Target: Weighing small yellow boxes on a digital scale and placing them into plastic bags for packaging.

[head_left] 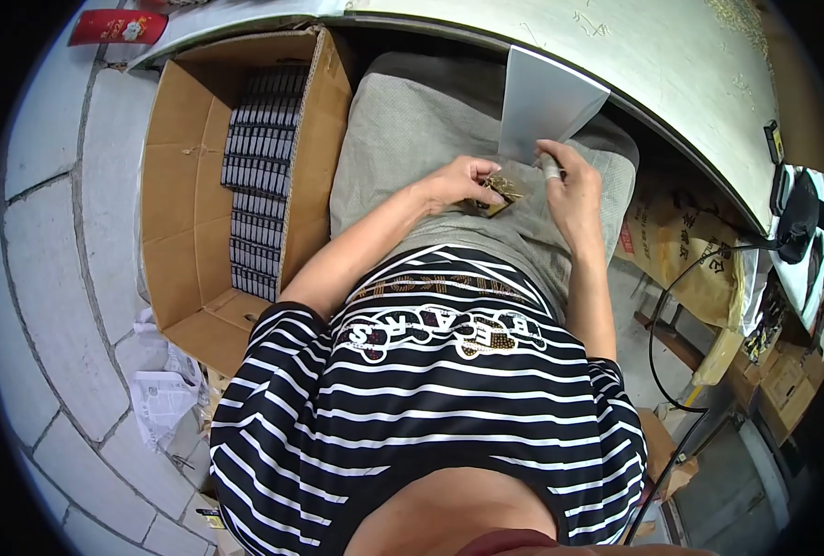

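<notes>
My left hand point(458, 185) is closed on a small clear bag point(505, 190) of thin, brass-coloured metal pieces, held above my lap. The pieces are too small to name. My right hand point(574, 190) is just right of the bag with its fingers curled in, and one finger wears a pale wrap. Whatever those fingers pinch, if anything, is hidden. Beyond both hands, a whitish translucent sheet point(546, 102) stands at a slant against the table edge. Grey cloth point(403, 130) covers my lap under the hands.
On my left stands an open cardboard box point(185, 176) with stacked rows of small dark-and-grey packs point(264, 139). A pale table point(653, 83) curves across the far side, with scattered brass-coloured bits on it. A black cable point(655, 343) hangs at the right, near a brown sack point(681, 241).
</notes>
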